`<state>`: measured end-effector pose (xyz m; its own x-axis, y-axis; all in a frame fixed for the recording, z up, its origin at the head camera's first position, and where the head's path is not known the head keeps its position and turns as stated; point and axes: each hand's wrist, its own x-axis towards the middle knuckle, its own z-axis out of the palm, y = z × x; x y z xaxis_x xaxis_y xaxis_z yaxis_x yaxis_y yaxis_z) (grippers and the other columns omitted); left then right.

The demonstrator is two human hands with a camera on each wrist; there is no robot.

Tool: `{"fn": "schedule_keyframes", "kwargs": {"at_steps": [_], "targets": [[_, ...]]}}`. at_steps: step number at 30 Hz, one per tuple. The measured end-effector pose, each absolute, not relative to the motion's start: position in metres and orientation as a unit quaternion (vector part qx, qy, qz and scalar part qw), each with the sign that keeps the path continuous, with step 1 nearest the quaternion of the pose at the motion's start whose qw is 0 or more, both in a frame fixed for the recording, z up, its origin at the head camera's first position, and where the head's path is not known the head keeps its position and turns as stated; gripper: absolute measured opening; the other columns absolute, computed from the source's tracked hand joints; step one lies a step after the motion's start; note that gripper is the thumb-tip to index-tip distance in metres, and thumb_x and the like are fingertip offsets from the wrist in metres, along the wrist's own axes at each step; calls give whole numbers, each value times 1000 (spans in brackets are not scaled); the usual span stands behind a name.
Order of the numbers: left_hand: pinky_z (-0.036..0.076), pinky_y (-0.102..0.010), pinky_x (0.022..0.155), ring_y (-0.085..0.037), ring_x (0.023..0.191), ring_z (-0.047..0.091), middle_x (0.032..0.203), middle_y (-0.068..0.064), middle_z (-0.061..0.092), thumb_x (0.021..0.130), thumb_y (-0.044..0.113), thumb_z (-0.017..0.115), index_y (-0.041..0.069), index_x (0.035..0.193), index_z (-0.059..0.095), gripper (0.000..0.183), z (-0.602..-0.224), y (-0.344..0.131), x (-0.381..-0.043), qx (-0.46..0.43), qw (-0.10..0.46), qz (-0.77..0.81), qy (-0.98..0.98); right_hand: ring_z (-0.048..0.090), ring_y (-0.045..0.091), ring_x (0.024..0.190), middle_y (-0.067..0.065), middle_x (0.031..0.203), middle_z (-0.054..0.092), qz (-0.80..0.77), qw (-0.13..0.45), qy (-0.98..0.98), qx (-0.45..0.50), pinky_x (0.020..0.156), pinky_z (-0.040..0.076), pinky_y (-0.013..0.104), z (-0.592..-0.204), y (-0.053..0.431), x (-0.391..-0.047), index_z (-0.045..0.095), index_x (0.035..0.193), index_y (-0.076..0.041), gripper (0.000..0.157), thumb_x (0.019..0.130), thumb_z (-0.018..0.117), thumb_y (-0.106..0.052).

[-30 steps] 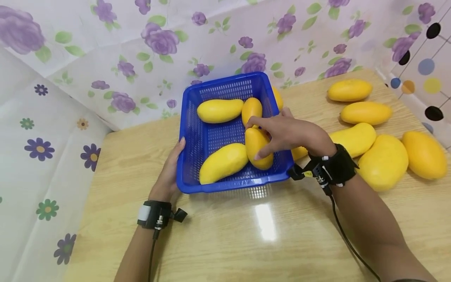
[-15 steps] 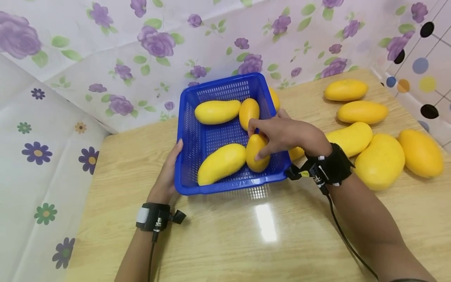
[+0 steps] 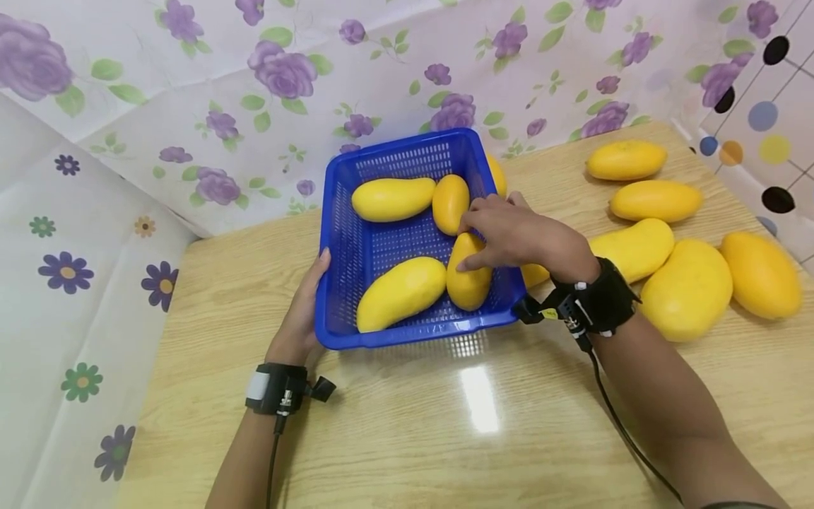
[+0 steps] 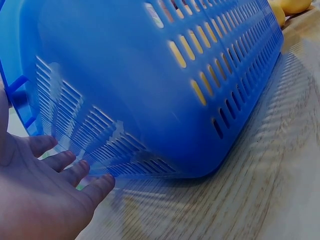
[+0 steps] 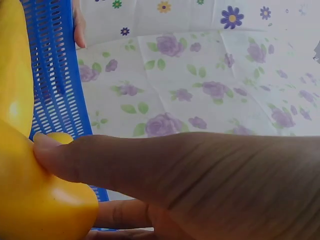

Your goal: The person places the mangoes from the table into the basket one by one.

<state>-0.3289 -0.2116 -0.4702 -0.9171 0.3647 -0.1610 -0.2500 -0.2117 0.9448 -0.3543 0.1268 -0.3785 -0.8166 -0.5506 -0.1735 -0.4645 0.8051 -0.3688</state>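
A blue plastic basket (image 3: 439, 327) stands on the table with several yellow mangoes in it. My right hand (image 3: 518, 233) reaches over its right wall and grips a mango (image 3: 469, 276) in the near right corner. In the right wrist view the thumb (image 5: 57, 155) presses on that mango, and other fingers pass behind it. Beside it lies a longer mango (image 3: 400, 293); another mango (image 3: 393, 199) and a smaller one (image 3: 451, 203) lie toward the far wall. My left hand (image 3: 305, 304) rests against the basket's left side, its nearly straight fingers (image 4: 75, 172) touching the slotted wall.
Several more mangoes lie on the wooden table (image 3: 407, 438) to the right, among them a broad one (image 3: 687, 290) and one at the far edge (image 3: 626, 160). Another mango (image 3: 496, 177) shows behind the basket's right wall. Flowered sheeting (image 3: 254, 141) borders the table.
The gripped mango has turned a little, its upper end now leaning right. My right fingers have shifted slightly up and right on it. The left hand stays at the basket.
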Motion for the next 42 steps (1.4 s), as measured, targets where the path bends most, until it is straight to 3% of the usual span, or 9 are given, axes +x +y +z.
{"fn": "schedule_keyframes", "kwargs": {"at_steps": [11,34,38,42], "targets": [[24,-51,113,-35,144,24,161,-11,20,100,55,38,37,158,15,65,-472,-212,-330,44,197,773,601,46,31,113,10,125,59,-171,123,938,-277,91,26,50,-379,128,-354,63,129,-12,53,85,75,-39],[24,-52,113,-35,145,24,162,-9,20,101,54,38,37,158,14,64,-473,-213,-332,53,198,770,604,52,28,121,7,129,62,-217,142,924,-283,95,26,52,-375,134,-355,60,132,-11,55,90,66,-46],[25,-51,113,-35,144,25,161,-10,21,101,54,37,37,158,15,64,-472,-213,-331,51,197,771,603,53,29,123,8,131,61,-236,148,915,-290,103,33,50,-371,139,-355,57,136,-9,57,93,63,-46],[24,-51,113,-34,144,25,161,-10,21,102,54,36,36,158,15,63,-472,-213,-330,50,194,772,603,54,29,121,10,133,59,-258,154,908,-292,100,43,47,-366,145,-354,53,139,-8,59,95,59,-46]]}}
